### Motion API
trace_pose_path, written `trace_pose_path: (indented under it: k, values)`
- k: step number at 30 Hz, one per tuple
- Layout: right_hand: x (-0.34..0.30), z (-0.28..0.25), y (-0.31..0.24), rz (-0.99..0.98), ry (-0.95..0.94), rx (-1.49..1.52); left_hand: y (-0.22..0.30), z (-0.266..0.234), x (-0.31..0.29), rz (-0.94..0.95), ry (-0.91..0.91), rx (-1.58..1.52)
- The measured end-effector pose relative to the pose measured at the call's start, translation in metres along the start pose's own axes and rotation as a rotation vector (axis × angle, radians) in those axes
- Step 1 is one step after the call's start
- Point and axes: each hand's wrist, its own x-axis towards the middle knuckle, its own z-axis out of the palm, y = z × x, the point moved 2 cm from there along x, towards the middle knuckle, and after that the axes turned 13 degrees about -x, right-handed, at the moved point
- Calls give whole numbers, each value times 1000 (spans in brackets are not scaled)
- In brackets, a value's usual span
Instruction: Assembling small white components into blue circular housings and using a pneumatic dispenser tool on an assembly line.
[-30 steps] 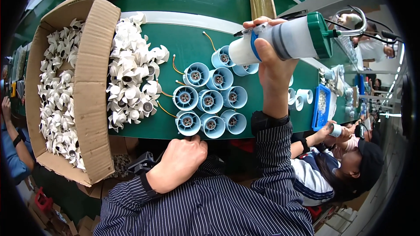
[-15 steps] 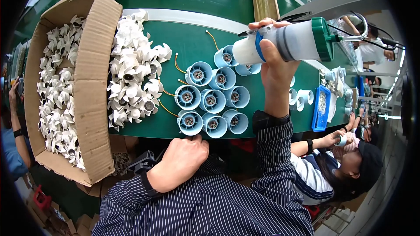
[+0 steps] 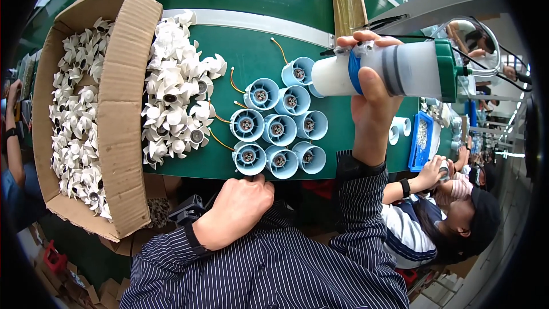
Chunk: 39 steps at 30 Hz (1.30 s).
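Note:
My right hand [image 3: 374, 88] is wrapped round a large translucent dispensing cartridge [image 3: 416, 70] with a blue band, a dark ring inside and a green cap. It is held sideways over the right end of a cluster of light-blue round housings [image 3: 280, 129], and its white left end hides part of one. The housings stand with their mouths up and metal shafts showing; some have thin wires with small connectors. My left hand [image 3: 237, 212] is closed at the bench's front edge, just below the nearest housings. What its fingers hold, if anything, is hidden.
White fan impellers [image 3: 173, 91] are heaped left of the housings, beside a cardboard box [image 3: 123, 114] with more. A clear hose [image 3: 494, 37] runs from the cap. To the right are a blue tray [image 3: 421, 143], white rings [image 3: 398, 130] and a co-worker [image 3: 423, 223] handling a small round part.
My right hand and the cartridge have shifted right and slightly nearer me. My left hand has stayed almost still. The co-worker's hands on the right have moved a little.

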Motion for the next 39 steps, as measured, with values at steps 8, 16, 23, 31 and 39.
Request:
trace_pose_path:
  k: [8, 16, 23, 31, 39]
  values:
    - [-25, 12, -2, 64, -114, 84, -2, 3, -1, -48, -47, -17]
    - [-28, 14, 8, 70, -73, 125, -2, 4, -3, -43, -23, -17]
    - [-29, 13, 8, 63, -82, 106, -2, 4, -1, 10, 22, 4]
    - [-29, 11, 0, 57, -46, 55, -2, 5, -2, -48, -25, -28]
    - [-41, 18, -28, 30, -128, 145, 0, 2, -1, -52, -27, -23]
